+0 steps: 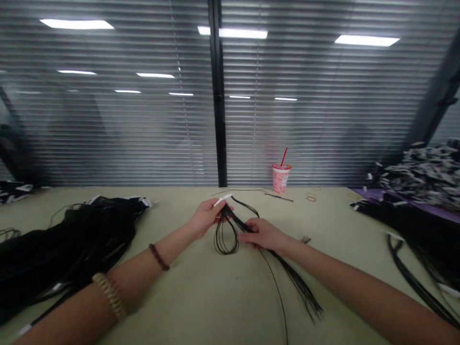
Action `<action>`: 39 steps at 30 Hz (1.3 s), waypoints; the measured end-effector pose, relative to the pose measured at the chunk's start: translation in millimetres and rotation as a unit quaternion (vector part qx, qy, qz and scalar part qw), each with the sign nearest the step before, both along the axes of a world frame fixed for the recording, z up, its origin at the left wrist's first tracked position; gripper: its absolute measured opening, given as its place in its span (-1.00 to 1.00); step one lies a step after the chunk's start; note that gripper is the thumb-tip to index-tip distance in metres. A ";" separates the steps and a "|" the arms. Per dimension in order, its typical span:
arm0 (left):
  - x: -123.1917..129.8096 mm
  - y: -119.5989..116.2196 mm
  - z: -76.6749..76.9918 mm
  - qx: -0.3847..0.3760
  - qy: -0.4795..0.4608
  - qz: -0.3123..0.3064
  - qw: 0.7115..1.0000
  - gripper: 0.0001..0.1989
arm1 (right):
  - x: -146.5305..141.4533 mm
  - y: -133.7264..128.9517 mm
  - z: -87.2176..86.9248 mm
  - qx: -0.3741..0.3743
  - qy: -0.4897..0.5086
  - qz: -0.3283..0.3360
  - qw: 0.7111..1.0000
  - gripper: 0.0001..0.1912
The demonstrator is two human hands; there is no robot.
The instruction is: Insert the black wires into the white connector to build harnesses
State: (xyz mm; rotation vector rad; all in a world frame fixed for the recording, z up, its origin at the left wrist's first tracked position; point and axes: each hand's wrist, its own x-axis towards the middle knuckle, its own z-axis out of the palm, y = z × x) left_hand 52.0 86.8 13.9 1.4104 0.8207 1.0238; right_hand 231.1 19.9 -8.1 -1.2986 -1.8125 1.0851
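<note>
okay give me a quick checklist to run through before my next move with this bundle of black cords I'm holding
1. Left hand grips the top of the black cord bundle: ok.
2. Right hand grips the bundle lower down: ok.
3. Coiled loop hangs together between the hands: ok.
4. Loose tail ends lie on the table, splayed, not gathered: not ok.
5. White tag at the left fingertips, whether attached: cannot tell.
6. Pink cup stands far back, apart from the cords: ok.
</note>
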 end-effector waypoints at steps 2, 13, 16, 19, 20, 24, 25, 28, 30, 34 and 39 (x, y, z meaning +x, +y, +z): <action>-7.1 -19.7 -14.9 -0.004 0.001 0.009 1.000 -0.74 | -6.3 -4.1 -8.2 0.075 -0.060 0.007 0.995 -0.81; -51.8 -89.6 -20.6 -0.175 -0.126 -0.009 0.976 -0.79 | -28.8 -53.5 -9.0 0.314 -0.285 0.106 0.899 -0.66; -49.7 -88.8 -19.7 -0.197 -0.133 -0.023 0.971 -0.76 | -29.9 -53.1 -2.4 0.297 -0.232 0.122 0.918 -0.64; -50.8 -87.3 -19.4 -0.210 -0.135 -0.058 0.967 -0.73 | -28.0 -50.5 3.9 0.246 -0.189 0.156 0.938 -0.65; -51.8 -86.9 -19.7 -0.206 -0.130 -0.065 0.968 -0.73 | -27.3 -50.1 5.4 0.225 -0.177 0.165 0.944 -0.66; -52.6 -87.5 -23.5 -0.174 -0.112 -0.066 0.976 -0.79 | -27.4 -50.1 7.7 0.125 -0.141 0.182 0.965 -0.70; -51.1 -88.5 -24.6 -0.171 -0.111 -0.065 0.977 -0.80 | -28.6 -50.1 7.9 0.102 -0.134 0.179 0.969 -0.69; -44.2 -93.5 -26.8 -0.159 -0.113 -0.076 0.978 -0.80 | -33.7 -50.0 9.1 0.064 -0.100 0.156 0.981 -0.67; -39.9 -97.3 -27.2 -0.138 -0.104 -0.088 0.981 -0.77 | -36.8 -50.2 10.7 0.066 -0.060 0.160 0.983 -0.66; -37.9 -101.3 -26.3 -0.113 -0.060 -0.085 0.988 -0.75 | -38.8 -53.4 12.9 0.113 -0.020 0.155 0.981 -0.66; -39.5 -102.0 -27.3 -0.095 -0.039 -0.078 0.992 -0.76 | -38.1 -58.8 11.4 0.147 -0.050 0.120 0.981 -0.64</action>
